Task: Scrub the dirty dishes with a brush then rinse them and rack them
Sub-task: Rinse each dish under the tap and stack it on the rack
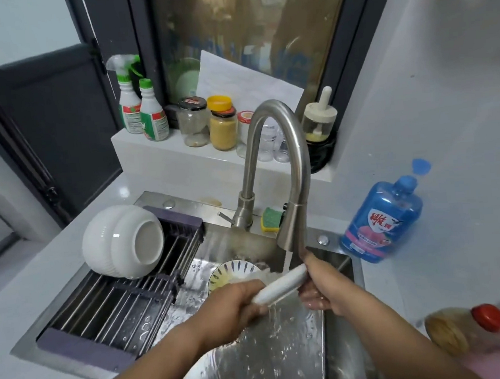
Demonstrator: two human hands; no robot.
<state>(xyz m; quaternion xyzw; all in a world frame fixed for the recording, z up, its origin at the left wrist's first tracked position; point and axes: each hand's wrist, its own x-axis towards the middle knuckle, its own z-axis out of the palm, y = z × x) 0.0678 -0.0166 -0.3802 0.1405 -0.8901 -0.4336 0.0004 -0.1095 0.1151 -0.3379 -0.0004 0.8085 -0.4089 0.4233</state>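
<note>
Inside the stainless steel sink (pixel 270 365), under the stream from the brushed steel gooseneck faucet (pixel 299 144), a white-handled scrub brush (pixel 279 285) is held. It is gripped by the curled fingers of the left hand (pixel 236 305). Its far end is met by the right hand (pixel 321 291), though a pinch there cannot be told. The wet handle could be dropped, or water deflected outward.

Left of the faucet, 1 grey slatted rack (pixel 104 318) is loaded with 2 white ribbed bowls (pixel 122 242). A blue detergent bottle (pixel 381 218) is stood right of the faucet. A striped round dish (pixel 227 269) is left below it, unracked.
</note>
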